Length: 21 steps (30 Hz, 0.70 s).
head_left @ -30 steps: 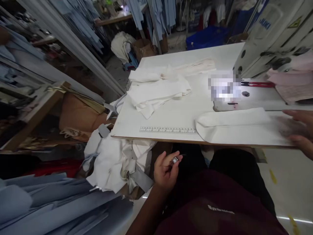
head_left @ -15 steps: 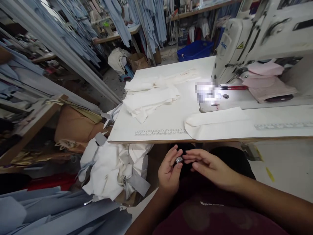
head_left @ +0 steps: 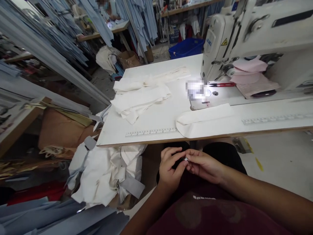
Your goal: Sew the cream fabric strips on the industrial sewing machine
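My left hand (head_left: pixel 170 166) and my right hand (head_left: pixel 204 164) meet over my lap, just below the front edge of the white sewing table (head_left: pixel 156 117). Both pinch a small shiny metal part (head_left: pixel 186 159) between their fingertips; it is mostly hidden by the fingers. A folded white fabric piece (head_left: pixel 205 119) lies on the table edge right above my hands. The white sewing machine (head_left: pixel 246 36) stands at the right, with red thread snips (head_left: pixel 222 85) by its needle area.
A heap of white fabric pieces (head_left: pixel 139 98) lies on the table's left part. White and grey cloth scraps (head_left: pixel 105 169) pile beside the table at left. Pink fabric (head_left: pixel 251 76) rests under the machine arm. A blue bin (head_left: pixel 186 47) and hanging blue garments (head_left: pixel 137 19) stand behind.
My right hand came off the table down to my lap and joined my left hand on the small metal part. The view has shifted up and right.
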Motion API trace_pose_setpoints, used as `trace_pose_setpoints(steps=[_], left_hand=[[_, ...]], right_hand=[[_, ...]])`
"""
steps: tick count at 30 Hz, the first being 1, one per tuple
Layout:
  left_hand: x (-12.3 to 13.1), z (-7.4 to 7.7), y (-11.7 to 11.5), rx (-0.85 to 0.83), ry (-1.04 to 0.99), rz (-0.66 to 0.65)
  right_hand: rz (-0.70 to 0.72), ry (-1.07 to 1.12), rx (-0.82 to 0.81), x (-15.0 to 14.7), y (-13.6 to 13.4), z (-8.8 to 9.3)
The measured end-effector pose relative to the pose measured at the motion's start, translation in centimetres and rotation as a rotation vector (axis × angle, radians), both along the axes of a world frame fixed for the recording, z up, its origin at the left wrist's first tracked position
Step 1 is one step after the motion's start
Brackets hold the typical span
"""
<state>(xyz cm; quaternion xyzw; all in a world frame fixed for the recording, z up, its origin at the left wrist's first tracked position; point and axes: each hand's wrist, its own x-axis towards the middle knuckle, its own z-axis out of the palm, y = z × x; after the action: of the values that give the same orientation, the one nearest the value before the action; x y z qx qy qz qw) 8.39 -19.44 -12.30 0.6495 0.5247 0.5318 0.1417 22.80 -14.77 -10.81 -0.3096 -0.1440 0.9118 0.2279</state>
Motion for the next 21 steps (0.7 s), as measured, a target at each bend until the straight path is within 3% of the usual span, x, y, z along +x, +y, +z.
trace_pose_setpoints(steps=[9,12,21], left_hand=[[-0.2,0.0,0.1,-0.19,-0.192,-0.09],[-0.3,-0.1,0.0,-0.245,-0.162,-0.119],[-0.2,0.4,0.3,-0.294,0.0,-0.026]], right_hand=[[-0.01,0.075,0.009,0.6,0.5,-0.4],[-0.02,0.073,0.016,0.7,0.5,-0.6],[-0.049,0.016,0.037,1.0,0.4,-1.3]])
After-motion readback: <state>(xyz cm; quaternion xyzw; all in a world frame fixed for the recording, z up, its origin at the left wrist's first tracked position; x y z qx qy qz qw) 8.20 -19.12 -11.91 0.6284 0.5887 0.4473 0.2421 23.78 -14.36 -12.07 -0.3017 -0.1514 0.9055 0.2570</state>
